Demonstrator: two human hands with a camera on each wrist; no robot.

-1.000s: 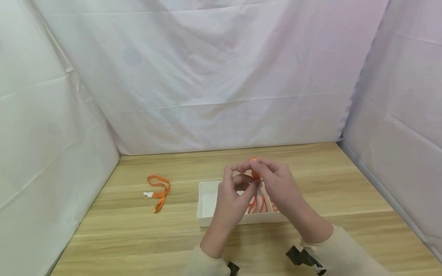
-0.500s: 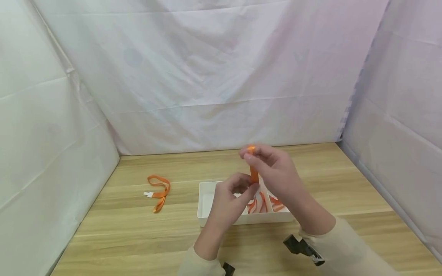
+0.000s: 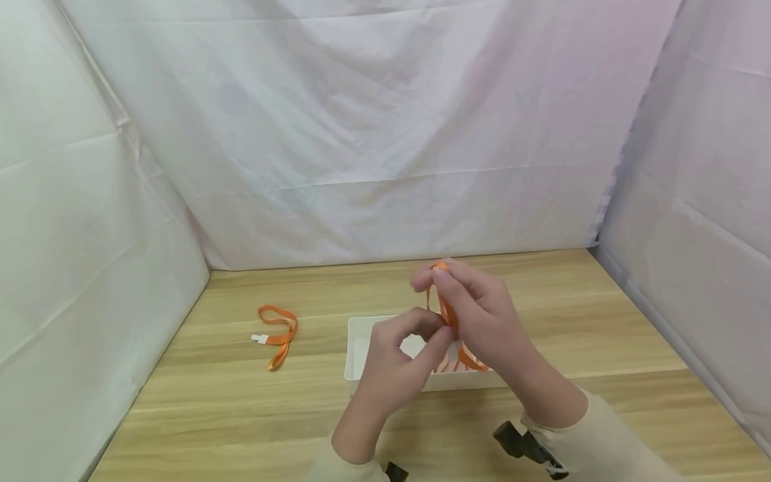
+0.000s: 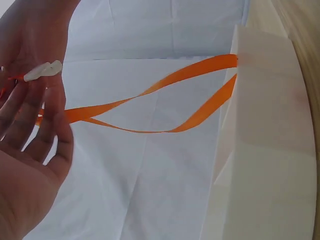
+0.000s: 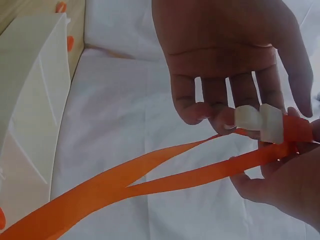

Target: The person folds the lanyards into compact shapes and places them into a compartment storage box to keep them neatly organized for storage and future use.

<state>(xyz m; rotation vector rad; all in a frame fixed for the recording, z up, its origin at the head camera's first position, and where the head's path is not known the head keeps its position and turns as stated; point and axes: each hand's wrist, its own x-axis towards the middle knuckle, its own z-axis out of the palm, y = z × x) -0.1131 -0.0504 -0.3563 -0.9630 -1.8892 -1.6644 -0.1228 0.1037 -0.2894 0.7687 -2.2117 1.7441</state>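
An orange lanyard [image 3: 448, 311] with a white plastic clip [image 5: 250, 120] is between my two hands above a white box [image 3: 359, 348]. My left hand [image 3: 397, 358] pinches the strap with thumb and forefinger. Slightly higher, my right hand [image 3: 484, 308] pinches the folded upper part of the lanyard between thumb and fingers. The left wrist view shows the strap [image 4: 200, 70] hanging in a twisted loop down to the box wall. Fingers partly hide the bunched strap near the clip.
A second orange lanyard [image 3: 283, 337] with a white clip lies on the wooden table [image 3: 211, 402], left of the box. More orange straps show inside the divided box, partly behind my hands. White cloth [image 3: 385, 134] walls enclose the table at the back and sides.
My right hand first rose, drawing the strap up from my left hand, then came slightly down. My left hand shifted a little left. A strap loop now hangs over the box's right part.
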